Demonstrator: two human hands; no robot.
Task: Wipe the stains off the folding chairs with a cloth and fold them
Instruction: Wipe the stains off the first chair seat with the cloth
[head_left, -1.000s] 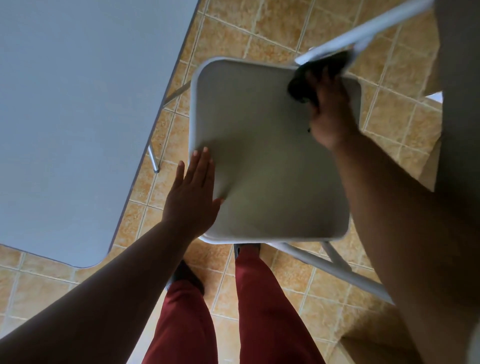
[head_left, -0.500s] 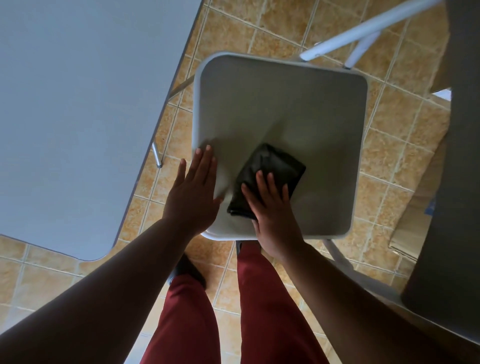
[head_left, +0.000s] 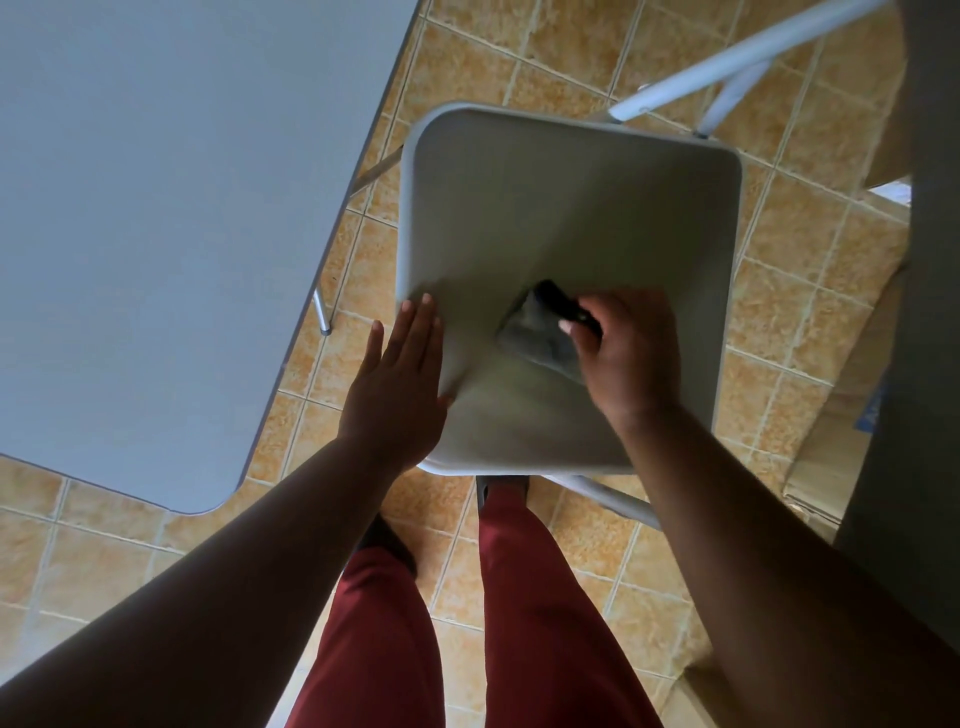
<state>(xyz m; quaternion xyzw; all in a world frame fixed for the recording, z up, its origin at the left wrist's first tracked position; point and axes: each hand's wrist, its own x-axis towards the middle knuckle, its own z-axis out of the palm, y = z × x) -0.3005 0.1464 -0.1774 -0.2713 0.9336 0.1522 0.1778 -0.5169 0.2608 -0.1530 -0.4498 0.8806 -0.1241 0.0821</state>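
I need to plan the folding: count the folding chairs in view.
1. The folding chair stands open ahead of the person, right of the table, left hand flat on its seat, right hand holding the cloth. Others may be out of frame.

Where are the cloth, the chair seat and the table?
cloth (head_left: 540, 340): head view, on the blurred grey fold beside the right hand's fingers.
chair seat (head_left: 571, 208): head view, on the bare middle of the seat.
table (head_left: 171, 208): head view, on the bare grey top.
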